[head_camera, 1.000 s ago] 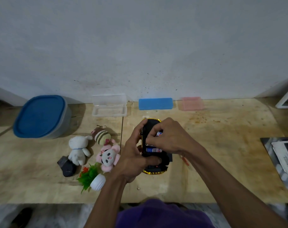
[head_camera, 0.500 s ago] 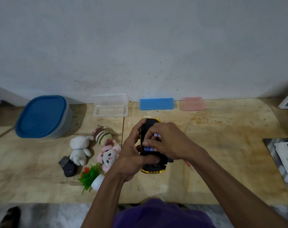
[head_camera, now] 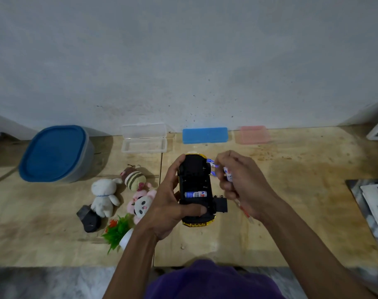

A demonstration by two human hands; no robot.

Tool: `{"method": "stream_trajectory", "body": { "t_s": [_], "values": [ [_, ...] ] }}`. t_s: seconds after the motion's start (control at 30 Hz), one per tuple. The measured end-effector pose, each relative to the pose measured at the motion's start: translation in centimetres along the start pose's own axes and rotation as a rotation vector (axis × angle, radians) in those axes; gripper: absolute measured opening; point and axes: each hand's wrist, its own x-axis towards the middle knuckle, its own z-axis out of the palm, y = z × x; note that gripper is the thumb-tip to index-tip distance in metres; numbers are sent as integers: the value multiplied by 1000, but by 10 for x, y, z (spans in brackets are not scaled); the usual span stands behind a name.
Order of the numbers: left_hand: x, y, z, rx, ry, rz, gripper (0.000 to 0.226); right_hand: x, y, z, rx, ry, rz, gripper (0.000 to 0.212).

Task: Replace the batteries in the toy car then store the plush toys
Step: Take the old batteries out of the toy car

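— Where's the toy car point(head_camera: 195, 186)?

— Upside down in my left hand point(head_camera: 168, 203), thumb across its belly, just above the bench point(head_camera: 291, 212). One battery point(head_camera: 195, 194) sits in the open bay.

— And your right hand point(head_camera: 244, 182)?

— Beside the car, pinched on loose batteries point(head_camera: 228, 174). How many, I can't tell; my fingers hide them.

— Handling?

— Light, hard plastic, probably slippery; I'd grip the sides. The plush toys point(head_camera: 123, 193) left of my hands should be soft.
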Motion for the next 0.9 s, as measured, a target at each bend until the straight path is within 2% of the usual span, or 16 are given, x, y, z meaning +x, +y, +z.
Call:
{"method": "stream_trajectory", "body": {
  "t_s": [0.1,0.2,0.47,0.7,0.9],
  "values": [
    [0,2,-3,8,2,3,119,-15,11,1,-311,-22,-50,29],
    [1,4,-4,44,23,35,119,-25,23,2,-394,-54,-48,26],
    [2,5,1,102,66,101,121,-22,30,6,-136,-18,89,22],
    [3,6,5,130,54,150,117,-20,34,9,-87,-68,131,20],
    [5,5,5,128,57,158,116,-13,38,17,-25,41,134,22]
  ]
}}
